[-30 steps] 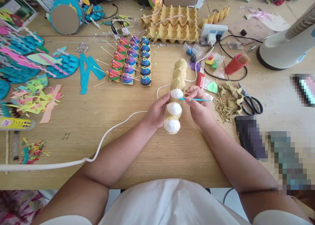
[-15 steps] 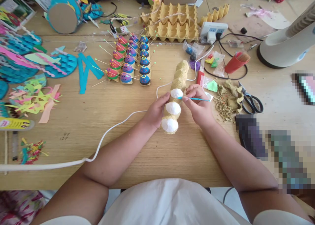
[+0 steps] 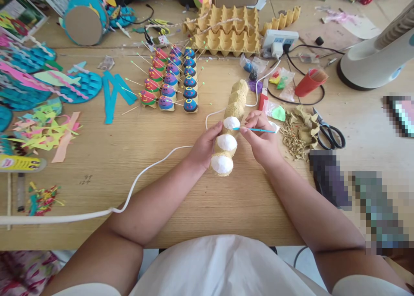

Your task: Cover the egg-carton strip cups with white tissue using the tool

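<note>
A yellowish egg-carton strip (image 3: pixel 237 105) slants away from me over the table, with white material covering its three nearest bumps. My left hand (image 3: pixel 207 146) grips the strip's left side, thumb near the third white bump (image 3: pixel 231 123). Pinched between the fingers of my right hand (image 3: pixel 262 138) is a thin blue tool (image 3: pixel 258 130), whose tip touches the right edge of that bump. A small white piece (image 3: pixel 274 127) shows beside the right hand, by the tool's other end; whether the fingers touch it I cannot tell.
Painted carton strips with pins (image 3: pixel 171 80) stand beyond my left hand. Scissors (image 3: pixel 330 134), a red cup (image 3: pixel 310 82) and bagged clay (image 3: pixel 278 112) lie to the right. A white cable (image 3: pixel 139 177) crosses my left forearm. Egg trays (image 3: pixel 226 41) lie behind.
The near end of the strip has shifted very slightly left. Both hands keep their hold, and the tool's tip stays at the same white bump.
</note>
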